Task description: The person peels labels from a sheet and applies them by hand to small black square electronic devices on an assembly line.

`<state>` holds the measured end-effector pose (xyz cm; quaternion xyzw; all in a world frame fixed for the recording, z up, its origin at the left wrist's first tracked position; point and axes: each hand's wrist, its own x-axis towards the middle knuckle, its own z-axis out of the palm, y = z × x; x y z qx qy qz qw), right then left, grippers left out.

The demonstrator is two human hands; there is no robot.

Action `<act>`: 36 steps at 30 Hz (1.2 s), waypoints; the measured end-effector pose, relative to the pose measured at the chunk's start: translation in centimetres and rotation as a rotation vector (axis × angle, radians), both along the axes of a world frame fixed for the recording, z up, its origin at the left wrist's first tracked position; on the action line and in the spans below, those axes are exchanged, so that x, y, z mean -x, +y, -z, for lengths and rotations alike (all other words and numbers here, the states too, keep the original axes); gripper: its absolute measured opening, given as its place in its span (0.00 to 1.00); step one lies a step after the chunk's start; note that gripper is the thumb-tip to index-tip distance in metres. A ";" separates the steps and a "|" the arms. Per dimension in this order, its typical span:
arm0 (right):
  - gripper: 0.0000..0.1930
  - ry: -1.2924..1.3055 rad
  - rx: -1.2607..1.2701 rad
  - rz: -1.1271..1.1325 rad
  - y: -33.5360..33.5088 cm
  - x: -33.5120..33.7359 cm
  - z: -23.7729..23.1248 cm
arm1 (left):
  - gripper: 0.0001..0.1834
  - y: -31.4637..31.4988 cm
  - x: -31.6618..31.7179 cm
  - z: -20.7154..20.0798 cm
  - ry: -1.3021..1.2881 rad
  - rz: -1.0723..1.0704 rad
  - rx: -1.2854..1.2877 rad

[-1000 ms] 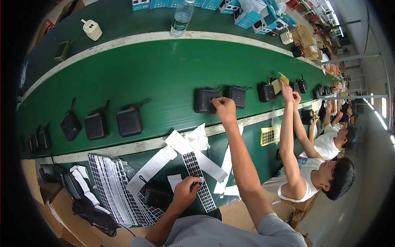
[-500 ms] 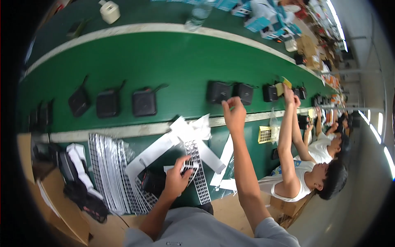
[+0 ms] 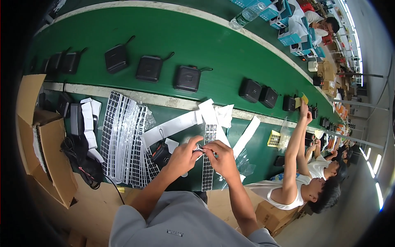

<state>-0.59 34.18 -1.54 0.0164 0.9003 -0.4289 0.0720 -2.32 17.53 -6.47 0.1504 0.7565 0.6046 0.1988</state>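
My left hand [image 3: 184,157] and my right hand [image 3: 222,158] meet above the near work surface, both closed with fingertips pinched together. Between them is a small white-edged piece [image 3: 198,148], mostly covered by my fingers; its exact kind cannot be made out. Below the hands lies a long strip of black-and-white grid labels [image 3: 207,178]. Just left of my left hand rests a small black boxy device [image 3: 161,153] with a cord loop, partly behind the hand. White paper strips [image 3: 170,127] lie crossed beyond my hands.
Several black devices with straps sit on the green conveyor belt [image 3: 164,37]. Stacked label sheets [image 3: 123,140] lie left, beside black cables [image 3: 84,160] and an open cardboard box [image 3: 53,160]. To the right, a co-worker's arms [image 3: 293,144] reach over the belt. A plastic bottle [image 3: 247,15] stands beyond.
My right hand has drawn back from a black device on the belt and joined my left hand at the small piece. The view has shifted, so the belt devices appear farther right.
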 end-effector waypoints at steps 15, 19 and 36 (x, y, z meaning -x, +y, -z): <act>0.04 0.236 -0.057 0.199 -2.2 -2.5 -1.0 | 0.12 -1.3 -1.6 -1.3 0.113 0.074 -0.116; 0.06 0.035 0.219 0.172 -2.5 -2.9 -0.6 | 0.10 -1.8 -1.6 -1.6 0.135 0.086 -0.122; 0.03 -0.383 0.236 0.098 -0.1 4.4 -0.4 | 0.11 -3.6 1.3 -1.0 0.148 -0.004 0.065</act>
